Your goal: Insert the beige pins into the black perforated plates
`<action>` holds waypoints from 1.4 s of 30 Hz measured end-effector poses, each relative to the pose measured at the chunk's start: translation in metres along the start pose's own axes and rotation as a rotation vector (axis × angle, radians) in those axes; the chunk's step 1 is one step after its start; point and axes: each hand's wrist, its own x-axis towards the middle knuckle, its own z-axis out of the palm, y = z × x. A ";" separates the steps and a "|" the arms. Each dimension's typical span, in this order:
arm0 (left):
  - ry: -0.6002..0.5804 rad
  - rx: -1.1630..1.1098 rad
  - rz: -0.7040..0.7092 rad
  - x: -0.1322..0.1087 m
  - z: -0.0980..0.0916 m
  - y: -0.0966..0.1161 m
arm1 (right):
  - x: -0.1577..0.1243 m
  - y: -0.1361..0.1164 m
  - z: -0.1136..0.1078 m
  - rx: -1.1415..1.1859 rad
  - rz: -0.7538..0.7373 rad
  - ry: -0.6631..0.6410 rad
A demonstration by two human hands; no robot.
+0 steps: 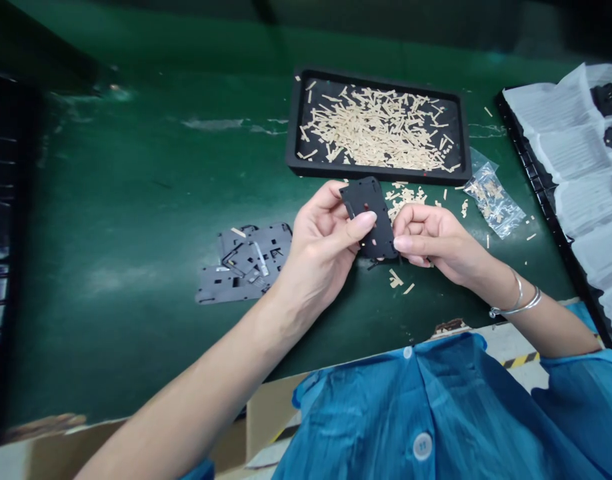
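Both hands hold one small flat black plastic plate [370, 207] with cut-out holes, lifted above the green table [136, 200]. My left hand [322, 241] grips its left edge, thumb laid across the face. My right hand [427, 240] pinches its right lower edge with thumb and fingers. A few pale tan paper strips [398, 279] lie on the table just under the plate.
A black tray [296, 120] heaped with tan strips sits behind the hands. Several grey-black plates [246, 263] are piled to the left. A clear plastic bag [491, 193] lies right of the tray. At far right stands a black tray [536, 180] with white sheets.
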 end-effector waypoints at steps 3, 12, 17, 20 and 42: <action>-0.040 -0.002 -0.050 0.000 -0.002 -0.001 | 0.001 0.002 0.000 -0.013 -0.001 -0.007; -0.030 0.027 -0.118 0.001 -0.004 0.000 | -0.002 0.002 0.003 -0.094 -0.048 0.033; 0.020 0.040 -0.059 0.001 -0.005 0.001 | -0.008 0.000 0.012 -0.361 -0.165 0.181; 0.010 0.040 -0.039 0.001 -0.005 0.002 | -0.010 0.001 0.012 -0.598 -0.357 0.341; -0.258 0.561 0.097 0.000 -0.011 0.010 | -0.015 -0.010 0.002 -0.767 -0.566 0.319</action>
